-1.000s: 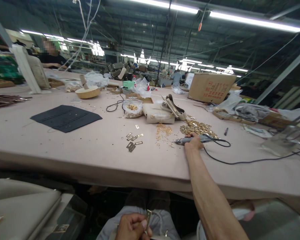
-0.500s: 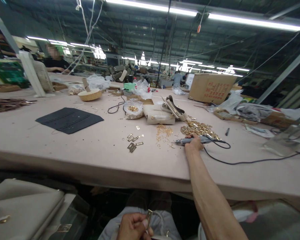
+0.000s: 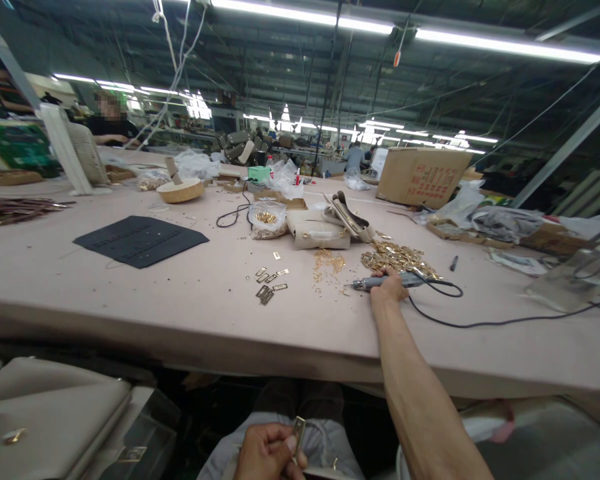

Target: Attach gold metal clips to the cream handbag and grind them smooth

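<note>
My right hand is wrapped round a grey electric screwdriver that lies over the table, its tip pointing left towards scattered tiny gold screws. Low over my lap, my left hand pinches a small gold rectangular metal plate between thumb and fingers. Below that hand shows the edge of a pale bag, mostly cut off by the frame. A heap of gold metal pieces lies just beyond the screwdriver. Several loose rectangular plates rest left of the screws.
Two beige bags lie mid-table beside a plastic bag of gold parts. A black sheet is at left, a cardboard box at back right. The screwdriver's cord runs right. More beige bags are stacked lower left.
Almost nothing differs. The view has shifted very slightly; both hands keep their hold on the plate and the screwdriver.
</note>
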Motion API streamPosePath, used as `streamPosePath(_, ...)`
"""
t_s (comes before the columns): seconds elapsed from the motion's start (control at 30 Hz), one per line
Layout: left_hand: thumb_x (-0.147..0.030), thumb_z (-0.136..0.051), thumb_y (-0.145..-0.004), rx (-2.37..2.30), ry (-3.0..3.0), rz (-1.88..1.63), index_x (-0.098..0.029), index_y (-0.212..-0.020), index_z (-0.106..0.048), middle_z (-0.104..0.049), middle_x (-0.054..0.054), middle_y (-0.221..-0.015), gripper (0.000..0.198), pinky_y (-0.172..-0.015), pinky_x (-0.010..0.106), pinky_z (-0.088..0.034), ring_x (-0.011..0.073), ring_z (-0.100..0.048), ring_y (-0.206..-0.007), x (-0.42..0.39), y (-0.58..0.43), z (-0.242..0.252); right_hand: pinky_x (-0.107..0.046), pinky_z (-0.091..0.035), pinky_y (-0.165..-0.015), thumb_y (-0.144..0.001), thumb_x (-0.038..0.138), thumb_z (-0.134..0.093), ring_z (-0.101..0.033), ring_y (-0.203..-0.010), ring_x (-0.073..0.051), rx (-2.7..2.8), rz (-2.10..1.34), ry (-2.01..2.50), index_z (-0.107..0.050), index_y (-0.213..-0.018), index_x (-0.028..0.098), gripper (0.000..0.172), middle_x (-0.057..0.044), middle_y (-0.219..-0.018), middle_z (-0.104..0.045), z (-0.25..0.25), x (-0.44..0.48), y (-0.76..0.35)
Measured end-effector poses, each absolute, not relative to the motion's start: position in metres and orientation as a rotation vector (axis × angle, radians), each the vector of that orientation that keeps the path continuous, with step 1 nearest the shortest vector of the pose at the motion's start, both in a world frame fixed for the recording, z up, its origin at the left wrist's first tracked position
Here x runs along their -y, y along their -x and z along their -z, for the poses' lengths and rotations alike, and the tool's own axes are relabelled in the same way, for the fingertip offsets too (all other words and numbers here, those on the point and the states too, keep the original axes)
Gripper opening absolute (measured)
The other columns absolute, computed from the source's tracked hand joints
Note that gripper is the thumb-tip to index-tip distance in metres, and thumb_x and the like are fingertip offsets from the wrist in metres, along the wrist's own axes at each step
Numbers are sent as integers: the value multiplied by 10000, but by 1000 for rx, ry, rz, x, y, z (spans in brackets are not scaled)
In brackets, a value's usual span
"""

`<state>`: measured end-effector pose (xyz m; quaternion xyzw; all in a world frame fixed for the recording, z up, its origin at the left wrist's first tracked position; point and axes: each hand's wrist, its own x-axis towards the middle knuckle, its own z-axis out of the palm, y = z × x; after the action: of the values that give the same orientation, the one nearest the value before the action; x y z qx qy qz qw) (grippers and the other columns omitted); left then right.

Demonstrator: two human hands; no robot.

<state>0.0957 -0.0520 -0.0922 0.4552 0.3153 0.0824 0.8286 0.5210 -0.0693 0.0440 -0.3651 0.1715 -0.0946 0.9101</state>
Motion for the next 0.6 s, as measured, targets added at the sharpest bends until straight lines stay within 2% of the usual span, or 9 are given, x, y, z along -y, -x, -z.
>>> streamPosePath(0.3, -741, -855, -538, -642, -978, -169, -93, -696, -674, -745, 144, -660, 691, -393, 190, -427, 146, -639, -421, 51, -94, 89, -178, -479, -367, -696, 35, -640, -499, -483, -78, -363, 214, 741, -364, -801, 220, 349, 50, -699, -563, -45, 71, -521)
streamPosePath(0.6, -735, -850, -552, -658, -989, -172, -95, -724, -680, -763, 170, -721, 684, -399, 195, -430, 147, -645, -435, 52, -94, 87, -179, -471, -336, -686, 14, -631, -482, -460, -79, -395, 247, 718, -338, -787, 234, 379, 60, -678, -549, -53, 79, -519)
